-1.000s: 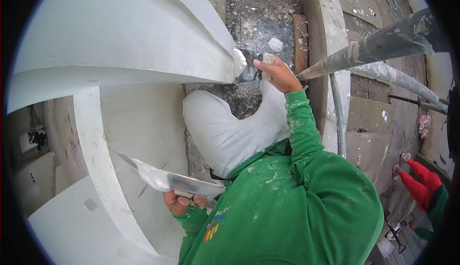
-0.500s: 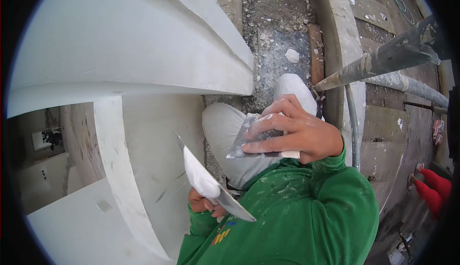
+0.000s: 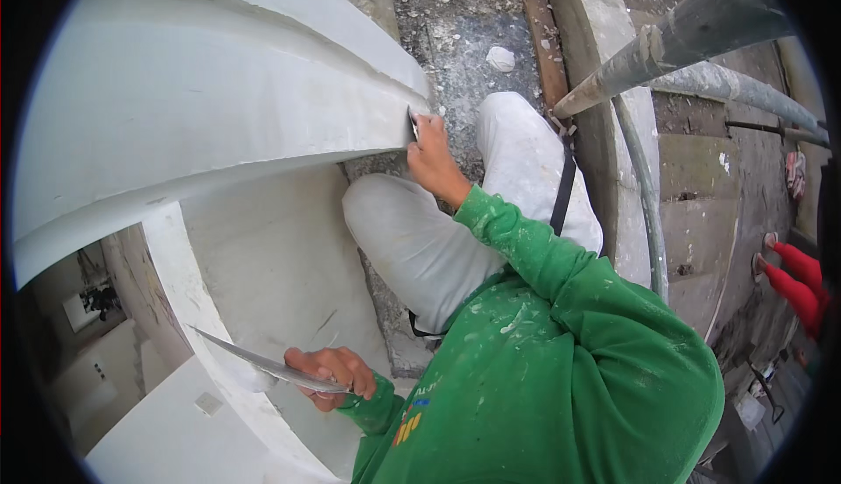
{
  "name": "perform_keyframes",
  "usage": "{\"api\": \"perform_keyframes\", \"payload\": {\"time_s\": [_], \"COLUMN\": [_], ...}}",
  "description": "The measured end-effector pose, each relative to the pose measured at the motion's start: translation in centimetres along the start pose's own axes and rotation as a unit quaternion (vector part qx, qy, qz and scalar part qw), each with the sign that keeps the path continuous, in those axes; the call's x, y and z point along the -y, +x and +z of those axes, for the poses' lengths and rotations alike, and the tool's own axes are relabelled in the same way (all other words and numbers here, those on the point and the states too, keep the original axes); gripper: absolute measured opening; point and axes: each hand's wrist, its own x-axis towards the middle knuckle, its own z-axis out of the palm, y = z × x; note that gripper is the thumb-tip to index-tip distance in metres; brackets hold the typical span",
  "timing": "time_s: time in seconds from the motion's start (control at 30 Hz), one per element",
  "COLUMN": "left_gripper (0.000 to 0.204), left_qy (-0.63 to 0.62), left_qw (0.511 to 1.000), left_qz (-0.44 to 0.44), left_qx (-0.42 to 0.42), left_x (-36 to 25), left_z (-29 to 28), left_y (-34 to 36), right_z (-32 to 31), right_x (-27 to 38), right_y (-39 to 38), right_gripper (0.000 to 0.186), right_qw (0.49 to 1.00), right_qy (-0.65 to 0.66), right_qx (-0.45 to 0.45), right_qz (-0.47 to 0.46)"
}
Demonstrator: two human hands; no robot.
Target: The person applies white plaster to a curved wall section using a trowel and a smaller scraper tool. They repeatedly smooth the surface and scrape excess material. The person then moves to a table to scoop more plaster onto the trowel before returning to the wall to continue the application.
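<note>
My right hand (image 3: pixel 435 162) is closed on a putty knife (image 3: pixel 413 123), a flat steel blade now seen almost edge-on. Its blade touches the white wall band (image 3: pixel 350 103) close to that band's far right corner. My fingers hide the grip. Lower left, my left hand (image 3: pixel 335 377) grips a steel trowel (image 3: pixel 267 365), a long thin plate tilted and seen nearly along its edge. White putty (image 3: pixel 250 377) shows at the plate's left side, mostly hidden by it. The trowel hangs apart from the wall, in front of a white-edged opening.
A thick metal pole (image 3: pixel 653 55) slants in from the upper right, beside a thinner pipe (image 3: pixel 644 195). A wooden board (image 3: pixel 547 50) and a white lump (image 3: pixel 500 59) lie on the debris-strewn ledge ahead. Far right and lower down, a person in red trousers (image 3: pixel 793 278) is partly visible.
My right hand has moved forward and left from my chest, bringing the putty knife onto the wall band. My left hand has dropped slightly leftward, and its trowel has tipped flatter.
</note>
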Motion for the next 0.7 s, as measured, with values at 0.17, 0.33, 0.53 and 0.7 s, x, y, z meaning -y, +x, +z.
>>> {"api": "perform_keyframes", "payload": {"time_s": [0.17,0.33,0.53,0.7], "left_gripper": [0.023,0.031,0.065,0.061], "left_qy": [0.008,0.064,0.117,0.138], "left_qw": [1.000,0.998,0.993,0.988], "left_qz": [-0.018,0.006,-0.003,0.026], "left_qx": [-0.024,0.022,-0.020,-0.066], "left_x": [0.7,0.4,1.7,2.2], "left_z": [0.3,1.0,0.5,3.1], "left_y": [-0.3,-1.0,0.3,-0.4], "right_z": [1.3,-1.6,0.6,-4.1], "right_x": [-12.4,-4.7,-4.0,-2.9], "right_y": [4.1,2.6,3.0,7.1], "right_gripper": [0.050,0.046,0.046,0.023], "right_qw": [0.973,0.991,0.991,0.959], "right_qy": [-0.010,0.017,0.015,0.098], "right_qx": [0.070,0.005,-0.043,0.094], "right_qz": [0.220,0.131,0.123,0.247]}}
